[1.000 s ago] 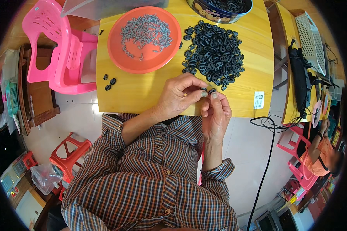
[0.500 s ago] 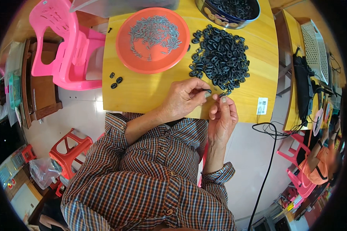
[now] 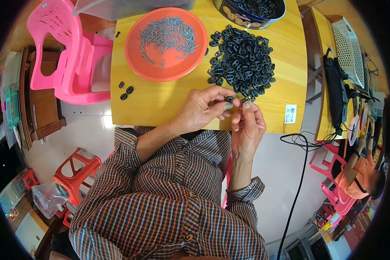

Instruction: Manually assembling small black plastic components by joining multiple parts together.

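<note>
A person's left hand (image 3: 203,108), at the center of the frame, pinches a small black piece (image 3: 229,99) between thumb and forefinger, the other fingers curled beneath. Just beside it on the right, the right hand (image 3: 249,125) is partly curled, its thumb raised toward the fingertips; a dark bit shows at the thumb's tip, too small to tell whether it is held. Both hands are above the near edge of a yellow desk (image 3: 160,106).

Just beyond the fingers, in the upper center of the frame, lies a heap of matching black pieces (image 3: 245,60). To its left, an orange-red dish (image 3: 177,71) holds scattered gray screws (image 3: 169,37); above the heap, at the top edge, a round tin (image 3: 264,22) contains more dark parts. Three loose black pieces (image 3: 129,89) lie near the desk's left edge, and a white label (image 3: 290,113) marks its lower right corner.

A pink plastic chair (image 3: 69,82) stands at upper left, a red stool (image 3: 76,173) at lower left. At far right is another person in orange (image 3: 355,177).
</note>
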Motion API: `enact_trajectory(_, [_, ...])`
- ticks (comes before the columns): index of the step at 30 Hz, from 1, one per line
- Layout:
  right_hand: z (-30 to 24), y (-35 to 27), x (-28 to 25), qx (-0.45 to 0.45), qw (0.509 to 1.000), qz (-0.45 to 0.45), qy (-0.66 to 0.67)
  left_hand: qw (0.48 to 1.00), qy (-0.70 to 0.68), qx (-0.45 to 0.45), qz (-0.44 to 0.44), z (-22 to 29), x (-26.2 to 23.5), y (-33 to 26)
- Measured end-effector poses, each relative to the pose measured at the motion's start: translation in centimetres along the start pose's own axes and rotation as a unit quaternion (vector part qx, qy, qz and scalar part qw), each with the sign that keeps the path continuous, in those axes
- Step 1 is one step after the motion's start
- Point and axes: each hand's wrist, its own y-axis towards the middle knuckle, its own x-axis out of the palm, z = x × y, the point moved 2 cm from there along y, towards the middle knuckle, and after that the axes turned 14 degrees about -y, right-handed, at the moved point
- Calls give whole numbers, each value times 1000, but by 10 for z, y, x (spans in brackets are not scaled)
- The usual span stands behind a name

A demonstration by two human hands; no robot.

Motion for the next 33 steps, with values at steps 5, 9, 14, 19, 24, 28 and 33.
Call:
enact_trajectory(5, [1, -1, -2, 7, 1000, -3, -1, 998, -32, -50, 20, 1, -3, -3])
enact_trajectory(9, [0, 3, -11, -3, 1000, 17, 4, 975, 210, 73, 27, 7, -9, -2])
enact_trajectory(14, [2, 6, -19, 18, 999, 30, -2, 948, 289, 130, 22, 8, -7, 3])
enact_trajectory(19, [3, 5, -18, 34, 999, 25, -2, 947, 292, 126, 40, 6, -3, 4])
enact_trajectory(24, [5, 4, -17, 28, 999, 19, -29, 900, 400, 172, 13, 3, -2, 4])
enact_trajectory(28, [5, 3, -15, 27, 998, 17, -47, 887, 423, 184, 12, 3, 1, 5])
enact_trajectory(33, [0, 7, -22, 4, 997, 65, -43, 884, 422, 194, 57, 6, -11, 9])
